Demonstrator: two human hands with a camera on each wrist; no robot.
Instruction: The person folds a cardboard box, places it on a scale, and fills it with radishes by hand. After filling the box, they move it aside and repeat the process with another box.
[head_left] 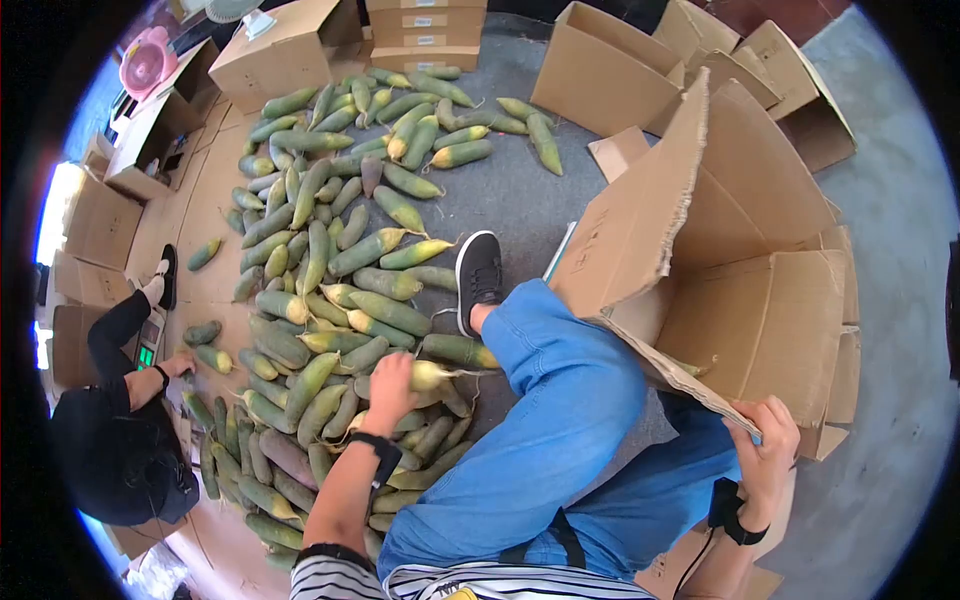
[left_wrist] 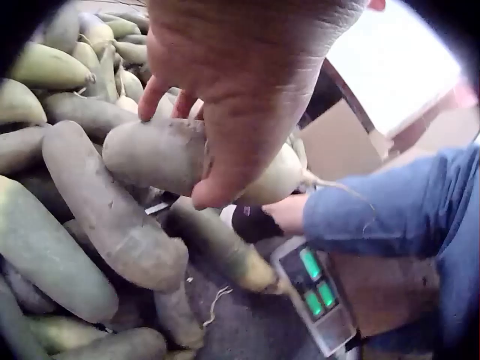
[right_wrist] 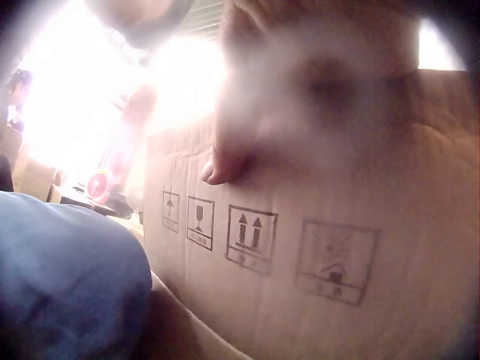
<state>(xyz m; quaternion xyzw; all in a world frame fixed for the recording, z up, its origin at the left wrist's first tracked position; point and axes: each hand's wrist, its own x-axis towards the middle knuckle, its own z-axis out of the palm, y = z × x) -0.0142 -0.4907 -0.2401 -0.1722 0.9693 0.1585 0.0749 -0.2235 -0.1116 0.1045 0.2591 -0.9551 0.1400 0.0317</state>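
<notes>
Open carton (head_left: 760, 325): greenish tip (head_left: 690, 368) inside.
Left hand (head_left: 391, 388): grips one radish (left_wrist: 154, 154), left of carton.
Right hand (head_left: 770, 448): holds carton's near rim.
Radish pile (head_left: 385, 283): left of carton.

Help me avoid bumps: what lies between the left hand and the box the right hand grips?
In the head view, beyond the radish the left hand holds, a leg in blue trousers lies there.

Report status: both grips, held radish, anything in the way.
Left grip holding radish at pile. Right grip holding open box. Bent leg between radish and box, possibly in the way.
</notes>
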